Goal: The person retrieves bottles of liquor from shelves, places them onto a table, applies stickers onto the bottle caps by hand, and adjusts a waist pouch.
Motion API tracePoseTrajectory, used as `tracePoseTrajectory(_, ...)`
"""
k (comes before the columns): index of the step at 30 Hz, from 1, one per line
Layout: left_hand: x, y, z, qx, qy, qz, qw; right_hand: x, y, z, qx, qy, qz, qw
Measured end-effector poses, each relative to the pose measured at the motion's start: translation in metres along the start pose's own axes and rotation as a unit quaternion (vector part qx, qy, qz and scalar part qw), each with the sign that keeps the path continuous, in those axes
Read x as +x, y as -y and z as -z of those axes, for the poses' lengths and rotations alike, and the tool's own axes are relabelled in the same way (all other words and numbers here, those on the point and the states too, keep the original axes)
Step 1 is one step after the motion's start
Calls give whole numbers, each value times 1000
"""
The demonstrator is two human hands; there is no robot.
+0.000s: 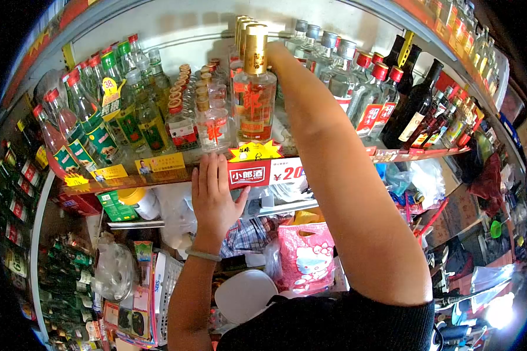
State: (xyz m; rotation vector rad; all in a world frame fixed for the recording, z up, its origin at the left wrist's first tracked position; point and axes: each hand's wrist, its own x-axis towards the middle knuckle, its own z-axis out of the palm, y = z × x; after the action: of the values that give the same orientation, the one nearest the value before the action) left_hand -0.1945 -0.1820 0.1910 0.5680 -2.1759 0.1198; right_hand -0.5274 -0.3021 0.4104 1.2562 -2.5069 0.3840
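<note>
So the gold-capped bottles (pixel 255 111) are in a row running back on the shelf (pixel 111 174), four caps that I can count, the front one clear glass with squared sides, red lettering and a tall shiny cap. The right hand (pixel 274 52) is reaching in just beside those caps, mostly hidden, so can't tell if it's wide, narrow or gripping one. The left hand (pixel 212 190) is open, fingertips on the shelf's front edge, thumb stuck out by the one red-and-white price sign (pixel 266 174). There's one jagged yellow paper star (pixel 255 151) right below the front bottle. Going right, I count at least four grey-capped clear bottles (pixel 339 76), four red-capped ones (pixel 370 108), then three tall dark glass ones (pixel 417 108). Down below, one pink checked bag (pixel 306 257) and one smooth white lid (pixel 246 296), rounded corners.
</note>
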Motion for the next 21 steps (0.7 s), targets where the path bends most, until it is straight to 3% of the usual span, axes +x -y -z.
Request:
tracePoseTrajectory(13, -1, 0, 0, 9, -12, -12, 1000, -15, 9, 39, 157, -68, -38, 984)
tracePoseTrajectory(21, -3, 5, -5, 31, -35, -38, 998, -55, 5, 42, 300, -186, -76, 933)
